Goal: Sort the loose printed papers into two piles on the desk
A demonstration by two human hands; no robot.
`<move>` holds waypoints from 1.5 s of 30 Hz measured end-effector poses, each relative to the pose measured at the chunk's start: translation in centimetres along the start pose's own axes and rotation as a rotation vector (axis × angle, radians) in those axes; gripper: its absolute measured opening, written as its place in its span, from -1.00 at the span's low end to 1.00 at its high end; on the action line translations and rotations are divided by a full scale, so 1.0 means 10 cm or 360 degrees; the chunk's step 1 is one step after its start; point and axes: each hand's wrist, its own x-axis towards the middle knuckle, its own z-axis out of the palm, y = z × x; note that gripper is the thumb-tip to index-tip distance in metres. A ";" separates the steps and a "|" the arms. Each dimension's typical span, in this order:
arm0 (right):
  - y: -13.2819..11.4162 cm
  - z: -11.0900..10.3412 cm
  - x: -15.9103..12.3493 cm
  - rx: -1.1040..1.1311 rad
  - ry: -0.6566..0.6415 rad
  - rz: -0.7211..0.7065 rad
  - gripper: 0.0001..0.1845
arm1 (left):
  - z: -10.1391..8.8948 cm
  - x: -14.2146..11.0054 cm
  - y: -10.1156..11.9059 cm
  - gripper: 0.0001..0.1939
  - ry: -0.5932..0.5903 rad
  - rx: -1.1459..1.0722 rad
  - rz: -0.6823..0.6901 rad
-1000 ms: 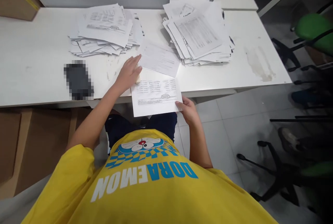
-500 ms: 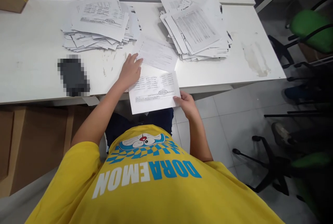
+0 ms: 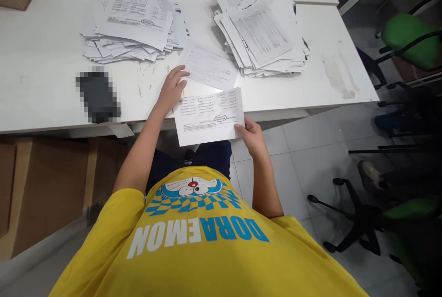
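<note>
My right hand [image 3: 252,136] pinches the lower right edge of a printed sheet of paper [image 3: 210,124], thumb on top. The sheet bears a dark oval stamp and is held over the table's front edge, above my lap. At its upper left corner is my left hand [image 3: 172,89], fingers stretched out and apart, the thumb close to the corner. Whether that thumb touches the paper I cannot tell. Just beyond both hands another printed sheet [image 3: 209,66] lies flat on the table, between two piles.
The white table [image 3: 44,85] carries a left paper pile [image 3: 134,25] and a right paper pile [image 3: 262,34], both uneven. A blurred-out dark object [image 3: 98,94] lies at left. Cardboard boxes [image 3: 51,191] stand below; a green chair [image 3: 410,39] is at right.
The held sheet has shifted slightly up and to the right with my right hand. My left hand's fingers have moved a little, still by the sheet's upper left corner. The view has shifted slightly.
</note>
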 end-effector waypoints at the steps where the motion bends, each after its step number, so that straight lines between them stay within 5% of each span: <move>1: 0.01 0.01 0.01 0.0017 0.0010 -0.0002 -0.62 | 0.00 0.00 0.01 -0.67 -0.0005 -0.0015 -0.0004; 45: 0.25 0.02 -0.05 0.0172 0.0055 0.0088 -0.59 | 0.07 -0.02 0.04 -0.69 -0.0003 0.0140 -0.0058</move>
